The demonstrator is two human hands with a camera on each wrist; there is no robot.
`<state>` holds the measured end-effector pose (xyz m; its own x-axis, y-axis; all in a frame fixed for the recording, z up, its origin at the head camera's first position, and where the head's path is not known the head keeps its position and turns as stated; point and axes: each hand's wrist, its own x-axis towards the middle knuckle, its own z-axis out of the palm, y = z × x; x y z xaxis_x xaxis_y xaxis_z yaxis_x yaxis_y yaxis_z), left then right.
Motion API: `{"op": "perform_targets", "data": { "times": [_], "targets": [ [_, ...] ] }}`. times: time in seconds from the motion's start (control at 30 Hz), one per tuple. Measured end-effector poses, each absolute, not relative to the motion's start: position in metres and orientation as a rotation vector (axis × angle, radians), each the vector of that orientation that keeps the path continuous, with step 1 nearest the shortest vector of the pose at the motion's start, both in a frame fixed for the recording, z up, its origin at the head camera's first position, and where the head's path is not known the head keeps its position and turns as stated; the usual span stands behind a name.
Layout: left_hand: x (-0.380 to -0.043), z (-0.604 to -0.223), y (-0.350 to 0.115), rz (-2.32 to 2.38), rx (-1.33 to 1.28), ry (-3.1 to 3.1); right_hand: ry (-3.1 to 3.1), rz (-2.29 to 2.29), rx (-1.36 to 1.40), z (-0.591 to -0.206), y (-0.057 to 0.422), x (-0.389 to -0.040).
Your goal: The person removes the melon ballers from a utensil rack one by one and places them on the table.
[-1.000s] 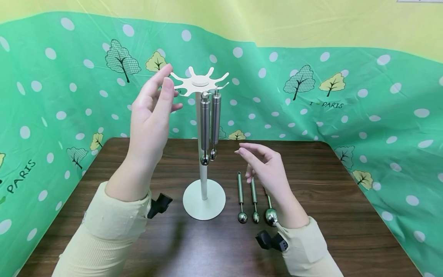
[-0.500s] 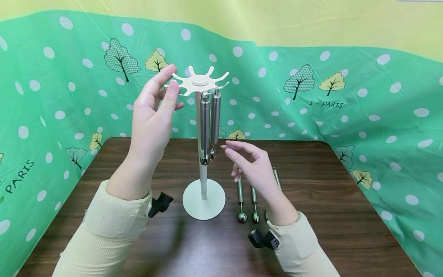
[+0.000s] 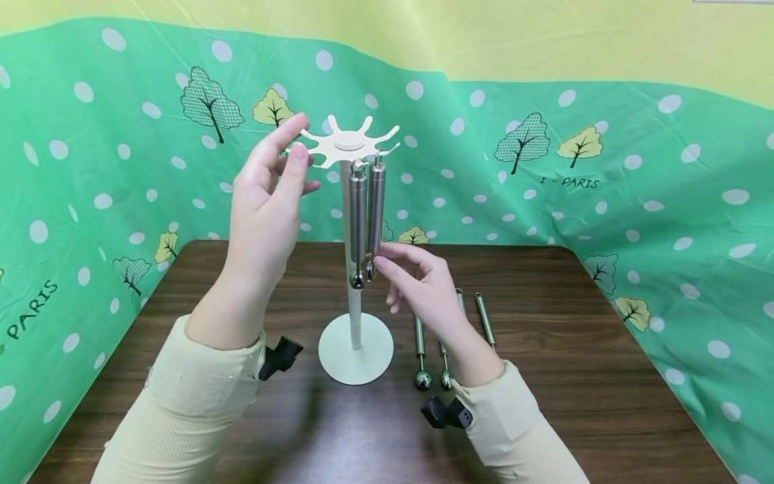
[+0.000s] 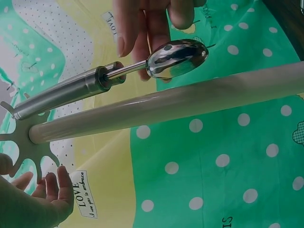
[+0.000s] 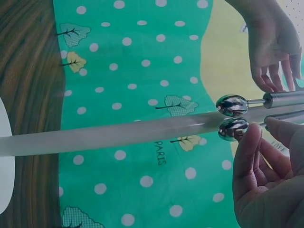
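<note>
- Right hand (image 3: 423, 286) fingertips touch the lower end of one hanging steel scoop (image 3: 376, 218), fingers relaxed, not clamped.
- Left hand (image 3: 266, 202) rests open against the white stand (image 3: 353, 242)'s top hooks.
- Scoop looks rigid, smooth, likely slippery; its thick handle offers the best hold.

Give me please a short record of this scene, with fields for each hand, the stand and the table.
left hand: raised, fingertips at the white star-shaped top of the stand
right hand: fingers at the lower end of a hanging tool
stand: white stand upright, two steel tools hang from it side by side
table: dark wooden table, loose tools lying right of the stand's base
</note>
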<state>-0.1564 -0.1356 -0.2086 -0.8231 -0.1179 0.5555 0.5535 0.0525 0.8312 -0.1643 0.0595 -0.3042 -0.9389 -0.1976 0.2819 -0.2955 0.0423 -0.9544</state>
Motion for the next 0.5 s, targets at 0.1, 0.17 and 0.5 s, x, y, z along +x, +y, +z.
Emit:
{"op": "perform_targets", "data": {
  "times": [0.1, 0.17, 0.5],
  "targets": [
    [-0.1564, -0.2085, -0.1356, -1.843, -0.445, -1.84, -2.202, 2.072, 0.53, -0.303, 0.0577, -0.1645],
    [-0.1565, -0.2086, -0.1359, -1.848, -0.45, -1.834, -2.202, 2.074, 0.531, -0.3023, 0.0566, -0.1643],
    [-0.1569, -0.2092, -0.1373, -1.859, -0.465, -1.807, -2.182, 2.025, 0.554, -0.3008, 0.0542, -0.1611]
  ]
}}
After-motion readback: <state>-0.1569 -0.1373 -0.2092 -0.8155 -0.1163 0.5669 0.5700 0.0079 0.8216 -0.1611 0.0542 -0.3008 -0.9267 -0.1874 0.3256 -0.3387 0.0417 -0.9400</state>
